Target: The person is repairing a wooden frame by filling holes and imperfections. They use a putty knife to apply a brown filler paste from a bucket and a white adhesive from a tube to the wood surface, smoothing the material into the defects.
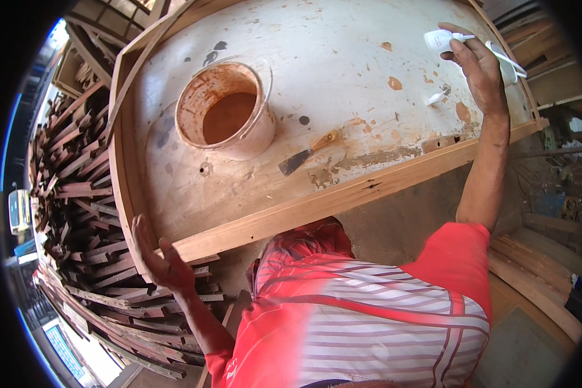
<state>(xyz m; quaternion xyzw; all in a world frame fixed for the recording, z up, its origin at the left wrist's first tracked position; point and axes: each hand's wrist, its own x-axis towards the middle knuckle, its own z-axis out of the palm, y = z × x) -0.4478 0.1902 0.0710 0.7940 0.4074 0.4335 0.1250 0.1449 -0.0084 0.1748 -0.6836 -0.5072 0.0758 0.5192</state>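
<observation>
My right hand (480, 76), raised over the far right of a stained white board (343, 77) with wooden edging (317, 210), holds a small white bottle (438, 41) between thumb and fingers. A white container (507, 70) is just behind that hand, and a small white object (436, 97), too small to name, lies below it. My left hand (163, 262) is open at the board's near left corner, fingers extended beside the wooden edge. A bucket of reddish-brown paste or liquid (226, 115) stands on the board's left half, with a scraper (308, 152) lying to its right.
A large pile of dark wooden offcuts (84, 181) fills the left side. Long wooden pieces (533, 284) lie at the lower right, and blurred clutter (562, 194) is at the right rim. A thin wooden strip (139, 61) lies along the board's left edge.
</observation>
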